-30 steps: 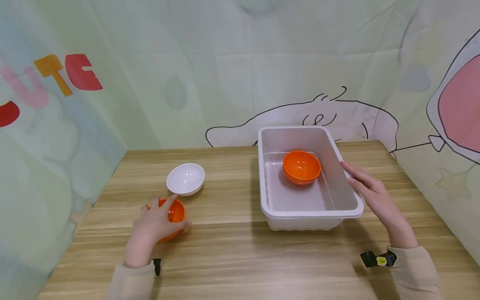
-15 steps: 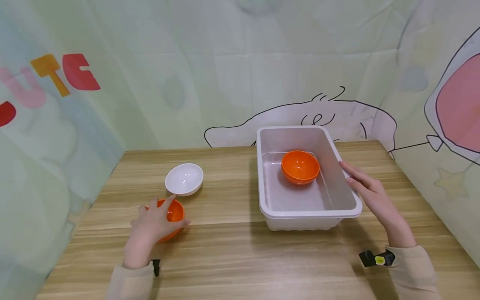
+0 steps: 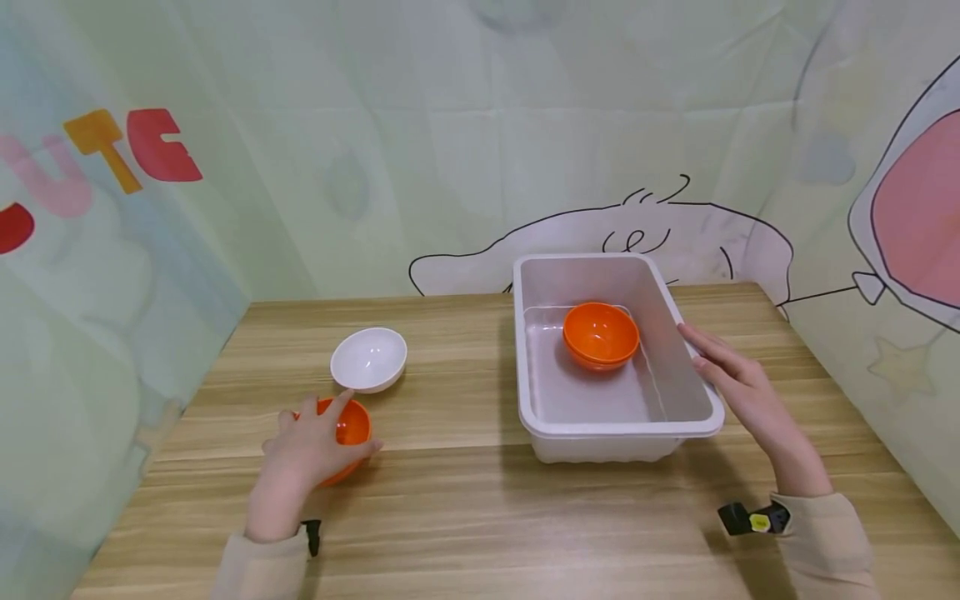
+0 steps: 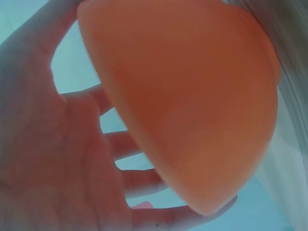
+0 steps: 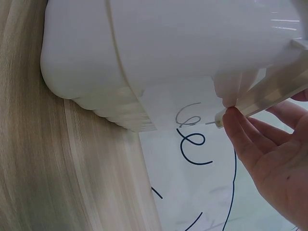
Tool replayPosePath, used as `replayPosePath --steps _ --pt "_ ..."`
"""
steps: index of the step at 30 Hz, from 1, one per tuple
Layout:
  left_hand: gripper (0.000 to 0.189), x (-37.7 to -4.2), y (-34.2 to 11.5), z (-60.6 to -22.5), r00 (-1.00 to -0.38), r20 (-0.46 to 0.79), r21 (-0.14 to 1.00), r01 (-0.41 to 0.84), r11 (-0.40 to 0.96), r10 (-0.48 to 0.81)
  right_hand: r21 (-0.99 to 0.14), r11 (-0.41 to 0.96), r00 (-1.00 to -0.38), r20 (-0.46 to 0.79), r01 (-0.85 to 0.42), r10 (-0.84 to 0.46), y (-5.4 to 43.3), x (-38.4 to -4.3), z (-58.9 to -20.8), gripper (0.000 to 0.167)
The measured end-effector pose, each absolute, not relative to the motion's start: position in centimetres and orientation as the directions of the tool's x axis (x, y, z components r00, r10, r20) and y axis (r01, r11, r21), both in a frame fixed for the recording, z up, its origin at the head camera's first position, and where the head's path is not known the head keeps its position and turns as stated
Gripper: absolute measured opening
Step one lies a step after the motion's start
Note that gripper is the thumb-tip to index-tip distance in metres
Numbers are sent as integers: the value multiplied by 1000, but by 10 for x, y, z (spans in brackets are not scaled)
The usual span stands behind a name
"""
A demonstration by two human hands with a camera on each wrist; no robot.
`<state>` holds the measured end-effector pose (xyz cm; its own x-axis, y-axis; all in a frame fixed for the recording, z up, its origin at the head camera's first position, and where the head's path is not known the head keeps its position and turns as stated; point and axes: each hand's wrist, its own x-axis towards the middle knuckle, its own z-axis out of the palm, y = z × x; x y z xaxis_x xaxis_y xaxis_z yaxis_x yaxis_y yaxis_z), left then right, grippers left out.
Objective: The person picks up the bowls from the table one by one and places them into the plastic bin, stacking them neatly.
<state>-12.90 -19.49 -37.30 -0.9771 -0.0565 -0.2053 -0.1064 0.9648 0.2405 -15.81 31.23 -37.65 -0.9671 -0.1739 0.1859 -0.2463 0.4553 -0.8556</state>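
At the left of the table in the head view, my left hand (image 3: 303, 454) spans an orange bowl (image 3: 354, 427) from above, thumb and fingers gripping its rim. The left wrist view shows the outer side of this orange bowl (image 4: 187, 106) up close, tilted in that picture, with the fingers behind it. A white bowl (image 3: 369, 361) sits just behind it. To the right, my right hand (image 3: 738, 383) holds the right rim of a white plastic bin (image 3: 618, 428). Inside the bin, toward its back, lie nested orange bowls (image 3: 600, 335). In the right wrist view, fingertips (image 5: 232, 118) touch the rim's edge.
The wooden table (image 3: 457, 517) meets a printed fabric backdrop (image 3: 450, 167) at its back and sides. Bare wood lies between the left-hand bowls and the bin. The bin's walls rise well above the nested bowls.
The camera view shifts very slightly. Both hands, the bowls and the bin stay where they were.
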Motion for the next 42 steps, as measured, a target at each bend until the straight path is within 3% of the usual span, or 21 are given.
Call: replayPosePath --steps 42 --pt "88 -114 -163 -346 -996 -80 214 6 977 24 -838 494 -972 172 -230 -162 313 -159 -377 47"
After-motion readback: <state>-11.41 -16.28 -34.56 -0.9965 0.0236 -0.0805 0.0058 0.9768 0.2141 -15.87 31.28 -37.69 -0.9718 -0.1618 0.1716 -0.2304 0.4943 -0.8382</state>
